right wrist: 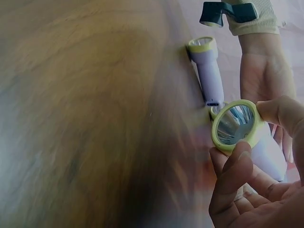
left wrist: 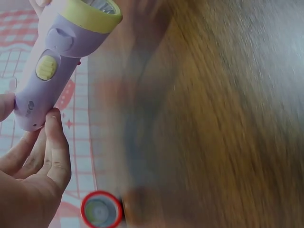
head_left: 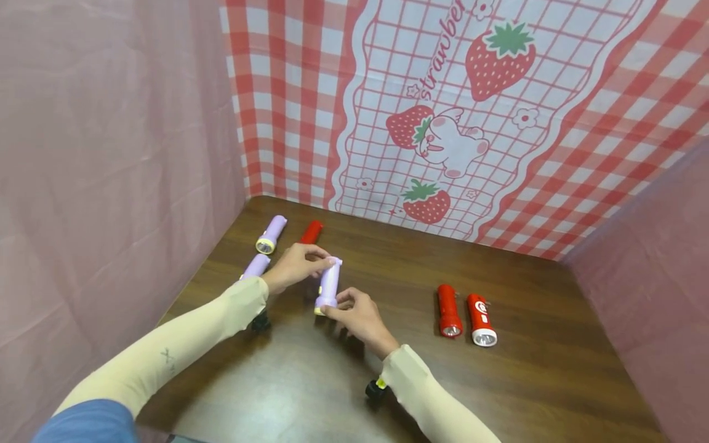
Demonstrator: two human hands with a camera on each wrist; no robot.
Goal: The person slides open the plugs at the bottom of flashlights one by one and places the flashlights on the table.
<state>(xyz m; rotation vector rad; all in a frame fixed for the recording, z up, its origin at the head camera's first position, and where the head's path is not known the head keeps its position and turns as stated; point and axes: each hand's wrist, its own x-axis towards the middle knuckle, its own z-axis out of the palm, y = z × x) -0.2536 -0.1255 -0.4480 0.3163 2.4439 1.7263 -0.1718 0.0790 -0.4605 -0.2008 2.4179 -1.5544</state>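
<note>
Both hands hold one purple flashlight (head_left: 329, 285) with a yellow rim, raised above the wooden table. My left hand (head_left: 298, 266) pinches its tail end between thumb and fingers, as the left wrist view shows beside the yellow switch (left wrist: 46, 67). At the lens end, my right hand (head_left: 357, 314) grips the yellow rim (right wrist: 256, 124) with thumb and fingers. A red flashlight (head_left: 312, 232) lies just beyond the left hand, partly hidden by it. Another purple flashlight (head_left: 256, 267) lies partly behind the left wrist, and a third purple flashlight (head_left: 272, 234) lies farther back.
Two red flashlights, one all red (head_left: 449, 311) and one with a white rim (head_left: 482, 320), lie side by side on the right of the table (head_left: 532, 369). A strawberry-print cloth (head_left: 432, 154) hangs behind; pink curtains (head_left: 122, 154) close the sides.
</note>
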